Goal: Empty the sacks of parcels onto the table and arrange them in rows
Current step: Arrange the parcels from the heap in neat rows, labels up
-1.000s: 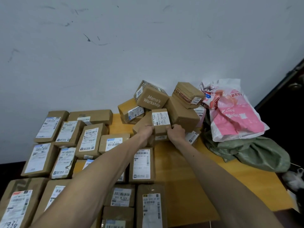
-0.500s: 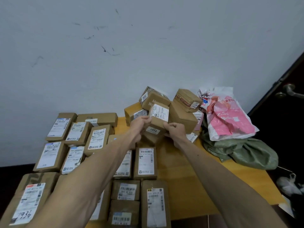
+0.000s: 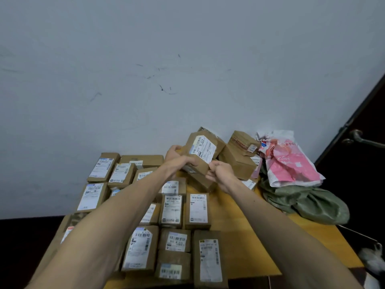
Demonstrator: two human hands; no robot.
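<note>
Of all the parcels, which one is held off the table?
The box with the tilted white label, gripped by left hand and right hand; all others lie in rows or the heap.

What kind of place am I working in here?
Probably a small parcel sorting or pickup room: labelled brown cardboard parcels in rows on a yellow wooden table, a slumped green woven sack, a scuffed white wall.
</note>
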